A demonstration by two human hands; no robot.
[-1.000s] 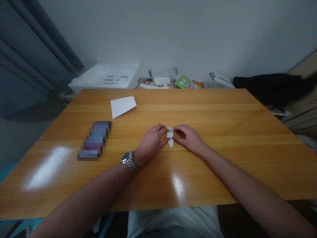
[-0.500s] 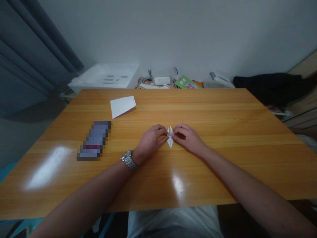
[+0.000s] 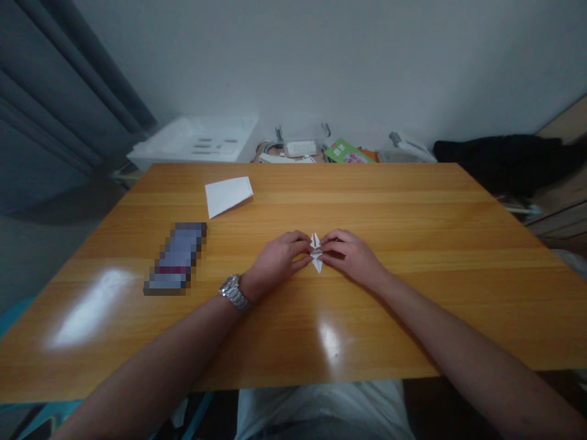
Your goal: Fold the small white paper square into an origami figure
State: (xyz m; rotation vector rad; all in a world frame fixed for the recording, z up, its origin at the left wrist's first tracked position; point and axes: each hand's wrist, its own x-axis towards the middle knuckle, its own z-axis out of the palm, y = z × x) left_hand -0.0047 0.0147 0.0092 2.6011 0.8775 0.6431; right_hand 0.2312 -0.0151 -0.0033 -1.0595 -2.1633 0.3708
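Observation:
Between my two hands is a small white folded paper (image 3: pixel 316 253), with two narrow points on its far side and one point toward me. My left hand (image 3: pixel 279 260), with a metal watch (image 3: pixel 233 292) on its wrist, pinches the paper's left side between thumb and fingers. From the right, my right hand (image 3: pixel 351 256) pinches the opposite side. The fingertips cover the paper's side edges, so the folds there are partly hidden.
On the wooden table (image 3: pixel 413 214), a white sheet of paper (image 3: pixel 228 195) lies at the far left. A pixelated phone-like object (image 3: pixel 177 260) is left of my hands. Behind the table are a white tray (image 3: pixel 215 137) and a green booklet (image 3: pixel 346 151).
The folded paper's middle looks narrower and more creased, and its near point has tilted slightly right. Both hands keep their pinch with small finger shifts.

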